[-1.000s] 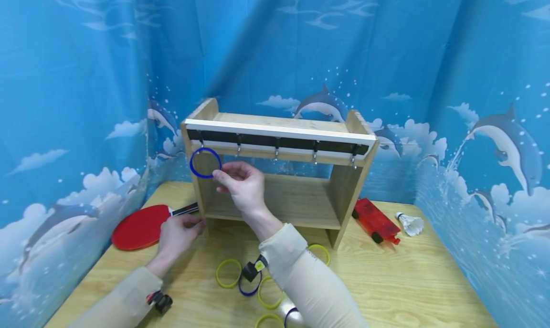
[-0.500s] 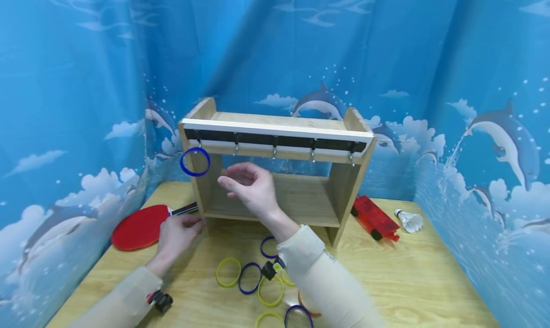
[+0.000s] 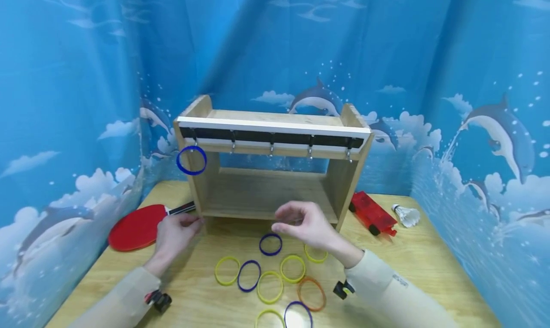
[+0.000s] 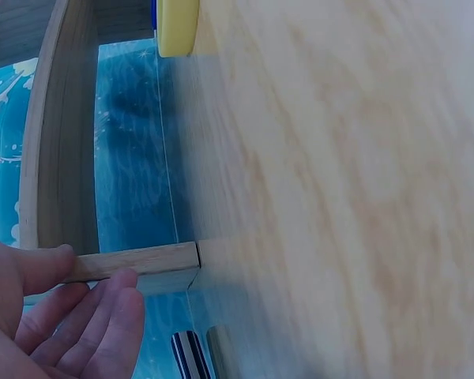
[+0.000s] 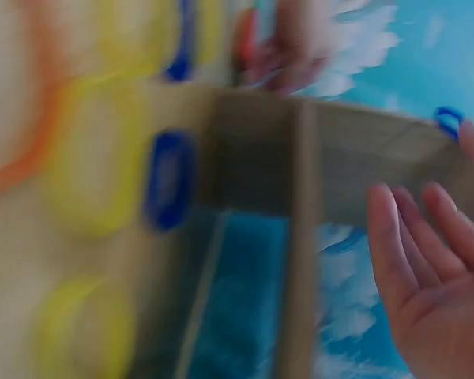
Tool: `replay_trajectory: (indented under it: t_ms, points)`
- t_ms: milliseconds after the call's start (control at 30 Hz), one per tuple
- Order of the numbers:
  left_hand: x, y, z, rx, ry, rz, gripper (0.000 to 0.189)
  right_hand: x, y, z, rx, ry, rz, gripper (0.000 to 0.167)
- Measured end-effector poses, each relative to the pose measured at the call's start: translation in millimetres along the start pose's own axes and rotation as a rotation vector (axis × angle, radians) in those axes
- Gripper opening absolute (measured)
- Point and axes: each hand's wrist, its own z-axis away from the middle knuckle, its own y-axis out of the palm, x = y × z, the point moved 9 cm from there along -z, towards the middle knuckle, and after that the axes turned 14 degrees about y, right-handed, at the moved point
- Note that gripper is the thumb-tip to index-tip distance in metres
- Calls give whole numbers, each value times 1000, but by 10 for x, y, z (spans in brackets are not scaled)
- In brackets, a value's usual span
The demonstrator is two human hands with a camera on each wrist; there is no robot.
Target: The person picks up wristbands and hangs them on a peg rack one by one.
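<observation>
While right fingers [image 3: 301, 206] hover, shelf edge [image 3: 240, 217]—apart

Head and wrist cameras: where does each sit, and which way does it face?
Head: on the head, facing forward and down at the wooden shelf and rings on the table; both sleeves, left hand and right hand show.
Left wrist: on that wrist, facing the shelf's side and table; left hand shows, gripping the side.
Right wrist: on that wrist, facing rings and shelf, blurred; right hand shows, left hand at top.
Shared: head and right wrist both show the hung blue ring.
</observation>
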Motion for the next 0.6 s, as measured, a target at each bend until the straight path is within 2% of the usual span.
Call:
replay_trajectory:
  t_ms: [100, 233, 367, 567, 600]
  points:
    - [-8, 1, -5, 1, 6, -1, 22, -337, 30, 170, 100, 15, 89, 26]
    - [3, -2, -4, 2, 2, -4, 22, -725, 77, 381, 231, 42, 132, 23]
    - [8, -14, -8, -6, 3, 1, 23, -912, 49, 531, 244, 48, 131, 22]
    - [18, -12, -18, -11, 12, 29, 25, -1078, 71, 637, 266, 128, 115, 17]
    - [64, 6, -25, -27, 30, 47, 26, -1118, 83, 652, 276, 147, 109, 16]
